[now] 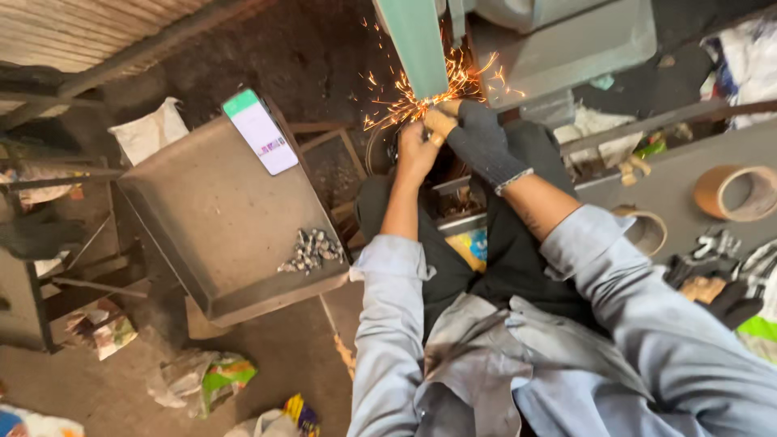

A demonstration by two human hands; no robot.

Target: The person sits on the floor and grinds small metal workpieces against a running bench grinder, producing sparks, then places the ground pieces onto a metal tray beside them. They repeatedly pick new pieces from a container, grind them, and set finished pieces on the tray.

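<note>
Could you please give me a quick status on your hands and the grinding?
Left hand bare, right hand gloved, together at the grinder. Sparks flying. Workpiece hidden.

We see a small metal workpiece [438,121], mostly hidden, pinched at the edge of the dark round grinding wheel [380,150]. Orange sparks [421,93] spray up and outward from that contact point, just above the wheel's rim.

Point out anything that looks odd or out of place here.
A lit phone lies on the tilted metal tray, close to flying sparks. Only the right hand is gloved; the left hand is bare beside the sparks.
</note>
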